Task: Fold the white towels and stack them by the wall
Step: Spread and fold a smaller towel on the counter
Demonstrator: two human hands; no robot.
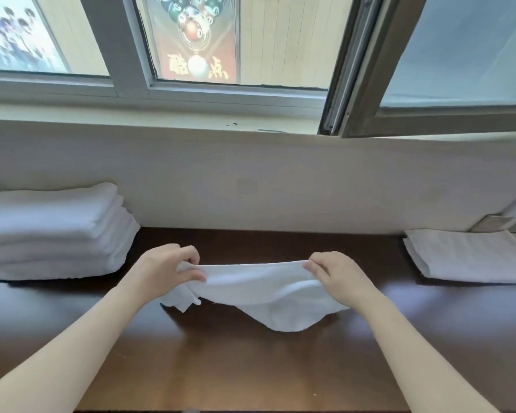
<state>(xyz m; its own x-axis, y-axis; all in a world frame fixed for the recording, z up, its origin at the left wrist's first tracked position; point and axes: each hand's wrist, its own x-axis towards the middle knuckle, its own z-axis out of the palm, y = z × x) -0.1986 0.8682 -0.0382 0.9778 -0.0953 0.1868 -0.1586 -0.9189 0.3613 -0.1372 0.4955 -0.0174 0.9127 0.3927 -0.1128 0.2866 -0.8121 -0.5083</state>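
White towel (259, 290) sags, doubled over, pinched at both ends by left hand (164, 271) and right hand (337, 277).

hands (251, 275) pinch towel (259, 290) ends | stack (54, 231) left, at wall (251, 189)

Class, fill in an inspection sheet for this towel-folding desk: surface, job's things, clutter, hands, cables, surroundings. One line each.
Surface: dark wooden desk, glossy, set against a pale wall.
Job's things: one white towel held up at its top edge, lower part sagging onto the desk; tall folded stack at the left by the wall; low folded pile at the right by the wall.
Clutter: nothing seen.
Hands: left hand pinches the towel's left corner; right hand pinches its right corner.
Cables: nothing seen; a wall socket plate sits behind the right pile.
Surroundings: window above the sill, right sash swung open; posters visible through the glass.
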